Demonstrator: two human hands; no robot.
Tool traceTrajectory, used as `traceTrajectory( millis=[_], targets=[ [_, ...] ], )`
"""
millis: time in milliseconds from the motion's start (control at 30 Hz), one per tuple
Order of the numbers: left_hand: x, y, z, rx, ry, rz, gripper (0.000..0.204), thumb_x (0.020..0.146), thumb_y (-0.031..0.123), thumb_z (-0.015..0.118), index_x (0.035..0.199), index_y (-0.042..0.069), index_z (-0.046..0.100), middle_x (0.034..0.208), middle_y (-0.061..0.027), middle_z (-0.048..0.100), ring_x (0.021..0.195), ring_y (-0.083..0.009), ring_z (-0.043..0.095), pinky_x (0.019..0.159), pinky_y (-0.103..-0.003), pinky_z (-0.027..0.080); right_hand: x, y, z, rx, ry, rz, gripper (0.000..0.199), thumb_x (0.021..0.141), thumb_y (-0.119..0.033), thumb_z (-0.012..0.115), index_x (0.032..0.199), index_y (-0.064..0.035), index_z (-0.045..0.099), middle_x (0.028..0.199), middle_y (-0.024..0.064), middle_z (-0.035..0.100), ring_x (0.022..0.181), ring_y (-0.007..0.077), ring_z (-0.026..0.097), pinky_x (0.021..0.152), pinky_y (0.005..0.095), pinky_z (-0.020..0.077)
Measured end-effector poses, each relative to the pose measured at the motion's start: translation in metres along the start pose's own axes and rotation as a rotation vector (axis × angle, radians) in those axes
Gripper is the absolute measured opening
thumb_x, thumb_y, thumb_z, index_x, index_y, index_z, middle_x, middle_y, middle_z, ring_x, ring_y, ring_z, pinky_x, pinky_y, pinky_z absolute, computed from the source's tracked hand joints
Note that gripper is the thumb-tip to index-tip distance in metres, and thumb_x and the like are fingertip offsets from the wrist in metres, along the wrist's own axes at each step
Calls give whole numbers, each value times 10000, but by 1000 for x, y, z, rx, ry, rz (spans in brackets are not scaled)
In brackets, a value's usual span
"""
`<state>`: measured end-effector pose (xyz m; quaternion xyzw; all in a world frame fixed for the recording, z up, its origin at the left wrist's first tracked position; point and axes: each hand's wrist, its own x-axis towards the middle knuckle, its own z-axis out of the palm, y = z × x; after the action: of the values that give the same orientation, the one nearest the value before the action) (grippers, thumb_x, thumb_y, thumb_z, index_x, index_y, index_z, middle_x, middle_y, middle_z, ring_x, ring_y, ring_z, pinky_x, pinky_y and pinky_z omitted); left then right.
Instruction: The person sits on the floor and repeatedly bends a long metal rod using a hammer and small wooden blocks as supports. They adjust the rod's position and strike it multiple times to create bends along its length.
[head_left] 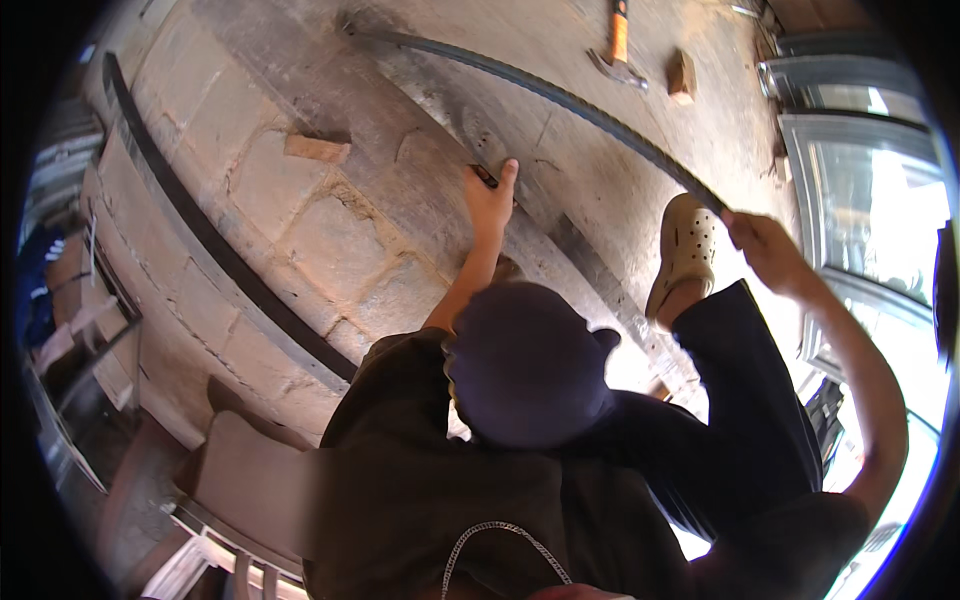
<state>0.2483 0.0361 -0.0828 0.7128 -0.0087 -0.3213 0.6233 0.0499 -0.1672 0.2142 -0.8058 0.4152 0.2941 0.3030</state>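
A long dark ribbed steel bar (575, 102) slants across the upper middle, its far end by the weathered wooden board (300, 70). My right hand (768, 250) is closed round the near end of this bar, beside my foot in a beige clog (688, 245). Over the board, further left, my left hand (490, 195) has its thumb raised. Its fingers are curled round a small dark object (485, 176), mostly hidden in the grip, so I cannot make out its kind. My bent knee in dark trousers (535, 365) stands below that hand.
A claw hammer (620, 40) with an orange handle and a wooden block (682, 77) lie at the top. A reddish-brown piece (317, 150) rests on the stone paving (330, 235). Another long dark bar (215, 235) lies left. Glazed frames (870, 190) stand right; a brown chair (250, 475) lower left.
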Motion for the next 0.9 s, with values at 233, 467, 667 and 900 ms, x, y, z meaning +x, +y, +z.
traceTrajectory(
  millis=[233, 467, 667, 900],
  targets=[
    [8, -40, -7, -6, 91, -4, 598, 769, 453, 777, 951, -15, 451, 820, -93, 514, 706, -195, 516, 625, -331, 456, 8, 0, 5, -44, 12, 10, 554, 992, -481, 397, 791, 13, 548, 636, 156, 503, 620, 253, 469, 633, 402, 399],
    [1, -13, -9, 242, 64, 77, 600, 781, 480, 756, 941, -14, 456, 826, -97, 523, 715, -201, 531, 630, -332, 461, 31, 32, 25, -12, 75, -108, 481, 1010, -419, 414, 794, -4, 527, 635, 72, 465, 612, 167, 416, 605, 349, 384],
    [3, -14, -2, 156, 94, 124, 602, 788, 460, 756, 968, -37, 468, 849, -106, 547, 757, -205, 549, 682, -341, 473, 28, 19, 11, -33, 116, -58, 528, 995, -458, 433, 812, 22, 559, 625, 97, 463, 602, 195, 425, 582, 375, 359],
    [-1, -12, 6, 58, 79, 207, 573, 792, 418, 764, 996, -42, 487, 866, -121, 562, 746, -220, 539, 664, -358, 464, 4, 4, -5, -78, 66, -115, 532, 1011, -455, 396, 826, 21, 544, 597, 93, 381, 597, 180, 346, 579, 381, 344]
  ],
)
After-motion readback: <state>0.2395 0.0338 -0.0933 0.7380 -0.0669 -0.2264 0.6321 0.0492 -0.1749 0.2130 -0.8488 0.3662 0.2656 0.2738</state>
